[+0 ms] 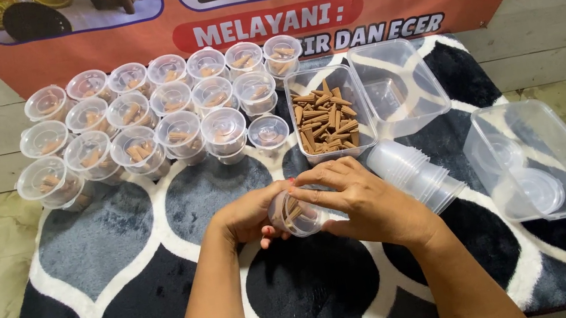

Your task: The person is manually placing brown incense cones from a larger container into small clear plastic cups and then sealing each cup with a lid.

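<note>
Both hands (250, 217) (366, 202) together, fingers (323, 175) curled.

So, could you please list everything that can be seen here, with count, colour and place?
small cup: one, clear, brown cones inside, held by both hands
filled cups: about twenty, clear, lidded, in rows at the rear left
cone box: one, clear, with loose brown cones, centre rear
empty box: one, clear, right of the cone box
cup stack: one, clear, lying on its side, right of the hands
lid box: one, clear, holding round lids, far right
rug: one, grey, black and white, under everything
banner: one, orange, on the wall
left hand: holds the cup
right hand: fingers on the cup's top
</note>
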